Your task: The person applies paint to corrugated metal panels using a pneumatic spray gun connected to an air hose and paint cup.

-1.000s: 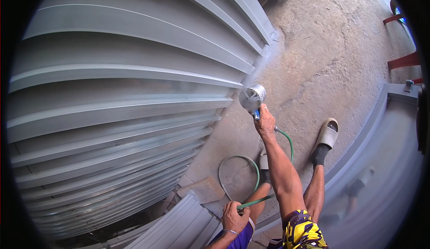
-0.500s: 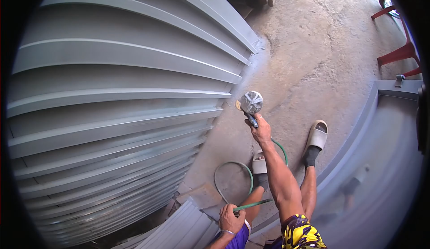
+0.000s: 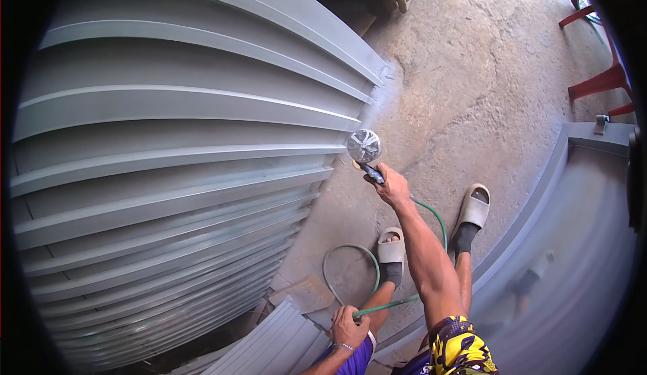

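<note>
1. The spray gun [image 3: 373,174], gripped in the right hand [image 3: 393,187], looks rigid and probably top-heavy from its cup [image 3: 364,147]; the handle seems the surest hold.
2. Right fingers curl around that handle, slats [image 3: 269,151] just beyond.
3. The left hand [image 3: 350,328], nearer the body, closes around the likely bendy green hose [image 3: 386,306].

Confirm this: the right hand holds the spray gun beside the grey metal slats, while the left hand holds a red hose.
Not quite: the hose is green, not red, as the head view shows. The rest stands: the left hand holds it, and the right hand holds the spray gun beside the grey metal slats.
</note>
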`<control>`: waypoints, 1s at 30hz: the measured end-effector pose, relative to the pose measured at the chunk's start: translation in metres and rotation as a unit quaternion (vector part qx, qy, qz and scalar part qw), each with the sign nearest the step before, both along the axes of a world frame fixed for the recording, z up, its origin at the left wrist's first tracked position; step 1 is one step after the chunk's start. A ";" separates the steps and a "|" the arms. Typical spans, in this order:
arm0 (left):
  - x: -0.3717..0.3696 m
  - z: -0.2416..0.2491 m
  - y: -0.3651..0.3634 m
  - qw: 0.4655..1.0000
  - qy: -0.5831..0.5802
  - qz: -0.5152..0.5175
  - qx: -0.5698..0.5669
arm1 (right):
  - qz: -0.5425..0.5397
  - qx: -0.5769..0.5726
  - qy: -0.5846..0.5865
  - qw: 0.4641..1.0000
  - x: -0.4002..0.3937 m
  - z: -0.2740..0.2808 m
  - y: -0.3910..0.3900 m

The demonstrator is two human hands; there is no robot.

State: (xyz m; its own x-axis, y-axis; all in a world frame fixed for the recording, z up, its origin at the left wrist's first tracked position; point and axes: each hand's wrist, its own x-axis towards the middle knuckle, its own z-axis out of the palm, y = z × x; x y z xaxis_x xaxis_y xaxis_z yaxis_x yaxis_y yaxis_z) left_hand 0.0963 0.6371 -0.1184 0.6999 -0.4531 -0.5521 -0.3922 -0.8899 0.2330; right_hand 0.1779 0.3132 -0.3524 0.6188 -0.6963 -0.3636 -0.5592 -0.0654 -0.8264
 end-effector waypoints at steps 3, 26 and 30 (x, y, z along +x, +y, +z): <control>0.003 0.000 0.000 1.000 0.005 -0.007 0.001 | -0.012 0.012 0.026 1.000 -0.002 -0.011 0.007; 0.007 0.000 0.053 0.999 0.029 0.028 -0.030 | -0.057 -0.036 0.018 0.998 -0.001 -0.039 0.090; -0.002 -0.001 0.063 0.998 0.031 0.033 -0.035 | -0.062 -0.033 0.018 0.997 -0.001 -0.032 0.102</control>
